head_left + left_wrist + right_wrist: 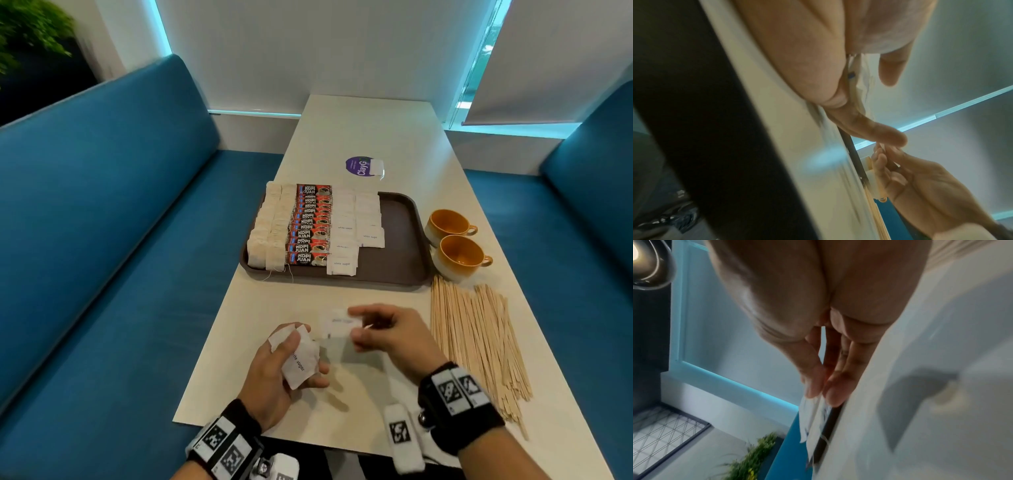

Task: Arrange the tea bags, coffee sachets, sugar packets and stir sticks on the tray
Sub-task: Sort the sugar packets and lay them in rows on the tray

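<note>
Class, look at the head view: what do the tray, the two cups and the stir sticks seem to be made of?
Tray: likely plastic, dark brown, matte, rounded moulded rim. Two cups: probably glazed ceramic, glossy orange insides, cream bases. Stir sticks: wood, pale, unfinished, thin flat strips.

A pale table [383, 137] is seen, on which a brown tray [397, 240] is set beyond the hands. Two orange cups [452, 240] are placed just beside the tray, ahead of the right hand [394, 334], and a purple sticker [359, 167] is found beyond the tray. Wooden stir sticks [476, 339] are spread directly on the table, just outside the right hand.
</note>
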